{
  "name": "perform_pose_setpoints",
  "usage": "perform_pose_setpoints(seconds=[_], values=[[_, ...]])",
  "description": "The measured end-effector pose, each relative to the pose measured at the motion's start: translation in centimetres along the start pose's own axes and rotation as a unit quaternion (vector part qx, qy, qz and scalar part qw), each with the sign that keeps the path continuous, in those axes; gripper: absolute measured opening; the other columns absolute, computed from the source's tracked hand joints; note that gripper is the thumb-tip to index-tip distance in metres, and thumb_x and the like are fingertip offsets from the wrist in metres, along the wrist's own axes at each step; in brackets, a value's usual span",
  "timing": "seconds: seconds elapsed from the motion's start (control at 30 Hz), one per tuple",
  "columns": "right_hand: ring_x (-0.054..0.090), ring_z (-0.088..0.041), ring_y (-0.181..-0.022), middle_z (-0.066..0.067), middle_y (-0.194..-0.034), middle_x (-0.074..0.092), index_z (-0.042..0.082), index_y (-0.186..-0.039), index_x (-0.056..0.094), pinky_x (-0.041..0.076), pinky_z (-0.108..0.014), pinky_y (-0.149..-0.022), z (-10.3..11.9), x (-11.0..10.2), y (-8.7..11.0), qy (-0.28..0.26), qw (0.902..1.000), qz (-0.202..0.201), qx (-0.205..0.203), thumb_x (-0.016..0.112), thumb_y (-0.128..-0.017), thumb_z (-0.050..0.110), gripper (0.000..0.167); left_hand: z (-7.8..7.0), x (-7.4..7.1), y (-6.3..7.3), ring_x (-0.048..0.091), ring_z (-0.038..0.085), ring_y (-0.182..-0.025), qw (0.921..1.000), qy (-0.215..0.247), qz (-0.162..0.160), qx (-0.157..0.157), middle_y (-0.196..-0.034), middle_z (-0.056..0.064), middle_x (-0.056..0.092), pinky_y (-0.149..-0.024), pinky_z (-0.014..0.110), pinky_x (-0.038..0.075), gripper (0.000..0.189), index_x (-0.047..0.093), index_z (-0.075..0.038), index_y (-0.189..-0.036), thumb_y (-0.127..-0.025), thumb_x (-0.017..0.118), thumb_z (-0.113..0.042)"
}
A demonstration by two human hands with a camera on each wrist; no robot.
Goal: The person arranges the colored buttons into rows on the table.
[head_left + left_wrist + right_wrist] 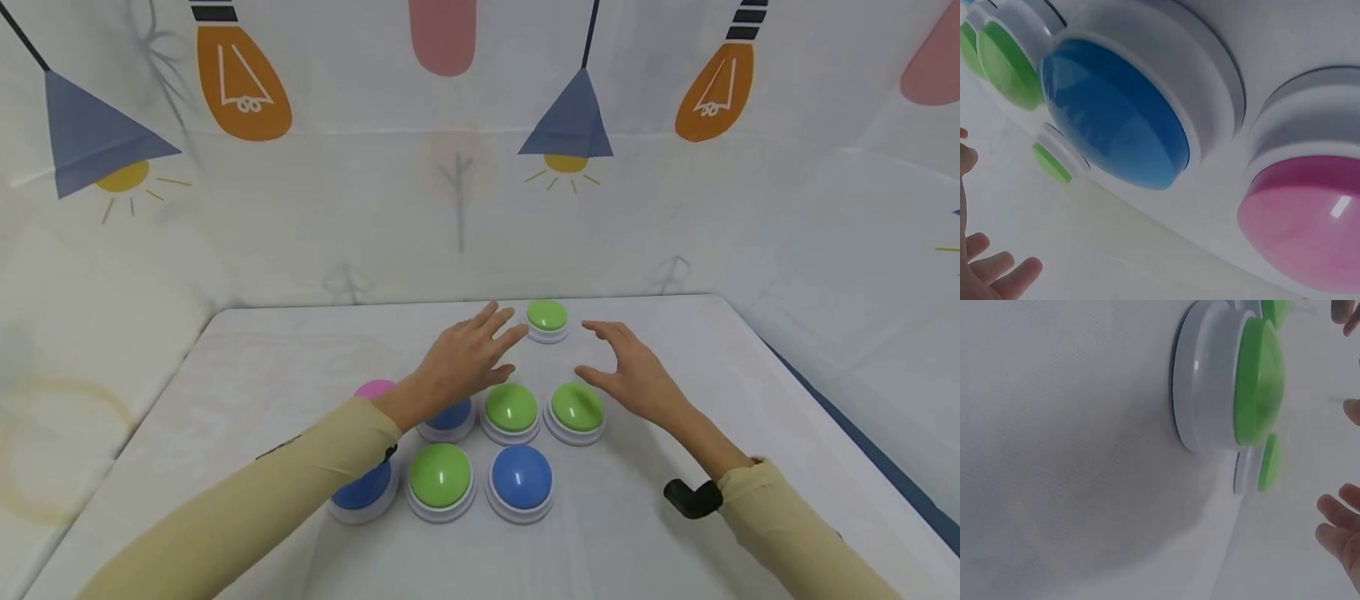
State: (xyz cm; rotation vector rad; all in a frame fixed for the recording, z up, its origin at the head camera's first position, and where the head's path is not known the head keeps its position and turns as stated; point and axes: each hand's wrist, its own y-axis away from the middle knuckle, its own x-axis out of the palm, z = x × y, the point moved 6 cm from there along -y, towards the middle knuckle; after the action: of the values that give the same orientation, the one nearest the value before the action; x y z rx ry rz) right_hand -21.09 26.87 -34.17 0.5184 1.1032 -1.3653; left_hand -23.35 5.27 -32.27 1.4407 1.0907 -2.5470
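Note:
Both hands hover above the table, holding nothing. My left hand (pixel 467 354), fingers spread, is left of a green dome push button (pixel 547 315) at the far side. To that button's right, my right hand (pixel 636 372) has its thumb and fingers apart. Below the hands sit two green buttons, one (pixel 512 407) in the middle and one (pixel 577 407) nearer the right hand. A blue button (pixel 450 417) and a pink button (pixel 373 388) are partly hidden by the left forearm; the left wrist view shows the blue dome (pixel 1107 115) and pink dome (pixel 1307 219) close up.
A front row holds a blue button (pixel 363 489) partly under the left sleeve, a green button (pixel 440 476) and another blue button (pixel 522 477). All have white round bases on a white-covered table (pixel 630 533). A lamp-patterned cloth (pixel 337 192) hangs behind the table.

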Motion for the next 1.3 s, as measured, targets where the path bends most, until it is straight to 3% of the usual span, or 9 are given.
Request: perform_pose_setpoints(seconds=[0.3,0.67,0.83,1.0,1.3], values=[[0.048,-0.041,-0.129,-0.02,-0.145,0.044,0.005,-0.147,0.041,0.043,-0.062,-0.101,-0.6,0.2,-0.8,0.004,0.9999,0.013,0.006,0.072,-0.091,0.021,0.066,1.3,1.2,-0.7,0.056,0.034,-0.127,0.9989,0.012,0.04,-0.023,-0.136,0.015,0.058,-0.078,0.038,0.06,0.059,0.056,-0.014,-0.135,-0.085,0.077,-0.038],[0.048,-0.044,-0.128,-0.023,-0.144,0.043,0.002,-0.148,0.038,0.045,-0.061,-0.1,-1.1,1.2,-1.6,0.006,0.9994,0.035,0.002,0.071,-0.091,0.021,0.068,2.2,3.0,-0.8,0.05,0.035,-0.132,0.9926,0.009,0.112,-0.046,-0.143,0.016,0.053,-0.08,0.039,0.06,0.064,0.05,-0.017,-0.141,-0.087,0.074,-0.041],[0.048,-0.046,-0.128,-0.025,-0.145,0.041,0.002,-0.149,0.036,0.043,-0.062,-0.101,-1.6,1.3,-2.4,0.011,0.9991,0.041,0.006,0.07,-0.092,0.023,0.07,2.7,3.7,-1.6,0.047,0.035,-0.135,0.9872,0.027,0.143,-0.065,-0.146,0.015,0.049,-0.084,0.039,0.059,0.067,0.047,-0.018,-0.145,-0.088,0.073,-0.042],[0.046,-0.047,-0.129,-0.026,-0.147,0.038,0.003,-0.15,0.035,0.042,-0.063,-0.101,-2.4,1.5,-3.4,0.017,0.9986,0.045,0.021,0.069,-0.092,0.025,0.071,2.9,4.5,-2.4,0.045,0.035,-0.137,0.9811,0.048,0.172,-0.075,-0.149,0.014,0.047,-0.079,0.037,0.06,0.07,0.045,-0.019,-0.148,-0.088,0.073,-0.043],[0.046,-0.046,-0.13,-0.026,-0.149,0.036,0.001,-0.151,0.033,0.043,-0.063,-0.101,-3.3,2.2,-4.9,0.02,0.9977,0.053,0.037,0.07,-0.092,0.025,0.074,3.0,5.3,-3.9,0.046,0.033,-0.136,0.9759,0.053,0.194,-0.086,-0.151,0.013,0.045,-0.075,0.037,0.06,0.07,0.043,-0.021,-0.149,-0.089,0.072,-0.043]])
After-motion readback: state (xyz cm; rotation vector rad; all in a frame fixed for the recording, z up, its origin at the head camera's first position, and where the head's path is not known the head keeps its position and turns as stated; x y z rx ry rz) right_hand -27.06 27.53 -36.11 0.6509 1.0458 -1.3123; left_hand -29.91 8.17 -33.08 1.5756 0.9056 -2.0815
